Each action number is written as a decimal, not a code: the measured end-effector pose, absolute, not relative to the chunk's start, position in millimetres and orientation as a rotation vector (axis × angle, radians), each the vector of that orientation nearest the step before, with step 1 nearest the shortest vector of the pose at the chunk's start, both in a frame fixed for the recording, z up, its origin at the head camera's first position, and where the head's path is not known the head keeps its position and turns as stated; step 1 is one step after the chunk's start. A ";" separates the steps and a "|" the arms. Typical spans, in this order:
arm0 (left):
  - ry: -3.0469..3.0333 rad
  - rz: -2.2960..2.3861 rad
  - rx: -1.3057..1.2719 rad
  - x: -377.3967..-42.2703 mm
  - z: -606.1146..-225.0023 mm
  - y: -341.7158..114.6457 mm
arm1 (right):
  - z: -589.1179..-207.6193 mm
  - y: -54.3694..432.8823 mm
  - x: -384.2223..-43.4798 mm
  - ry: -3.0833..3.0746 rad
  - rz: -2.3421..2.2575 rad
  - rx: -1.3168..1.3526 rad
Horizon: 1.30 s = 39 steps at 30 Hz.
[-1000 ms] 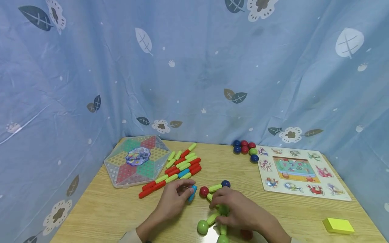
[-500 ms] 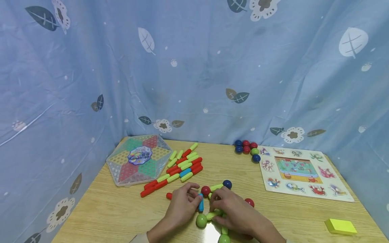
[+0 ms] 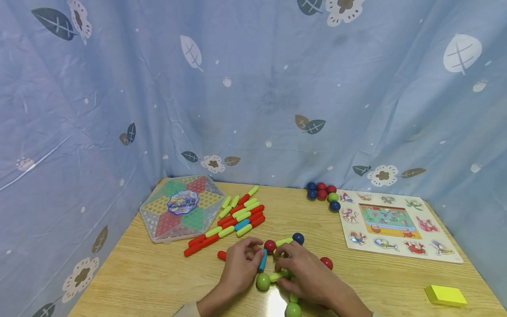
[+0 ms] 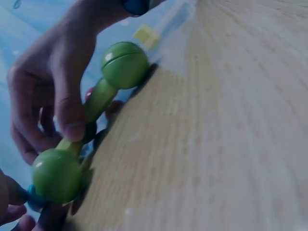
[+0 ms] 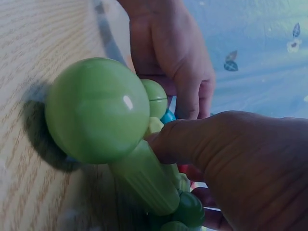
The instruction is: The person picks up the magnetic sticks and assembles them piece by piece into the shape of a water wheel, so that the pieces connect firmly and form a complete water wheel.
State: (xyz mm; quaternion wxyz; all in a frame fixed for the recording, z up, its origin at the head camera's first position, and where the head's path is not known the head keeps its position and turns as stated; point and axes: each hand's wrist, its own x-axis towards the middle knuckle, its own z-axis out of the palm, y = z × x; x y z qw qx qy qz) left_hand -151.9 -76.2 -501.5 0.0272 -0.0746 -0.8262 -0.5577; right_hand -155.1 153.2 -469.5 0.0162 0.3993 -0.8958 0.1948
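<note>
My left hand (image 3: pixel 239 267) pinches a blue rod (image 3: pixel 262 260) between thumb and fingers. The rod lies between a red ball (image 3: pixel 270 245) and a light green ball (image 3: pixel 263 281); whether its ends are joined to them I cannot tell. My right hand (image 3: pixel 306 269) grips a ball-and-rod frame from above, its thumb on a yellow-green rod (image 3: pixel 279 276) beside the light green ball. A dark green ball (image 5: pixel 190 210) shows under that hand in the right wrist view. Another light green ball (image 3: pixel 293 309) is at the near end, and a dark blue ball (image 3: pixel 298 238) at the far end.
Several red, yellow-green and blue rods (image 3: pixel 227 231) lie left, beside a hexagonal checkers board (image 3: pixel 158 207). Loose balls (image 3: pixel 322 194) sit at the back next to a sea-animal puzzle (image 3: pixel 400 248). A yellow block (image 3: pixel 445 295) is at right; a red rod (image 3: pixel 222 255) lies by my left hand.
My left hand has carried the blue rod rightward, into the gap between the red ball and light green ball. My right hand keeps its grip on the frame, which has shifted only slightly.
</note>
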 end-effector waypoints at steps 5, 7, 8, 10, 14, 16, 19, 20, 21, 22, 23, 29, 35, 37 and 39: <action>-2.520 -1.666 -0.239 -147.6 -503.6 -71.0 | -471.4 153.0 -155.1 -2.740 0.596 1.223; -2.549 -1.634 -0.243 -147.7 -502.4 -70.4 | -472.5 152.9 -155.5 -2.711 0.594 1.225; -2.566 -1.626 -0.249 -148.1 -501.5 -70.3 | -473.0 152.8 -155.7 -2.703 0.595 1.227; -2.602 -1.618 -0.273 -149.6 -499.4 -70.3 | -473.3 153.2 -155.8 -2.708 0.601 1.227; -2.664 -1.604 -0.339 -152.5 -496.7 -70.0 | -472.2 154.3 -156.1 -2.755 0.617 1.218; -2.681 -1.591 -0.356 -152.8 -496.8 -69.8 | -471.9 154.3 -156.2 -2.772 0.618 1.213; -2.685 -1.579 -0.367 -152.6 -497.8 -69.7 | -472.1 154.0 -156.4 -2.752 0.602 1.219; -2.684 -1.580 -0.374 -152.6 -498.0 -70.0 | -472.5 153.7 -156.5 -2.737 0.592 1.220; -2.683 -1.578 -0.384 -152.7 -498.3 -70.4 | -472.9 153.6 -156.5 -2.719 0.579 1.217; -2.680 -1.579 -0.395 -152.9 -498.2 -71.2 | -473.4 153.5 -156.7 -2.705 0.565 1.207; -2.676 -1.580 -0.405 -153.5 -497.8 -72.3 | -473.8 153.5 -156.8 -2.697 0.548 1.189; -2.611 -1.623 -0.440 -163.3 -490.7 -90.8 | -476.3 154.2 -160.1 -2.718 0.416 0.912; -2.673 -1.246 -0.651 -171.5 -484.3 -131.7 | -467.9 166.4 -167.0 -2.809 0.514 0.809; -2.720 -1.006 -0.719 -170.2 -483.9 -145.4 | -461.0 175.9 -169.2 -2.865 0.593 0.885; -2.752 -0.818 -0.771 -167.7 -483.7 -154.9 | -455.1 185.0 -171.1 -2.913 0.644 0.970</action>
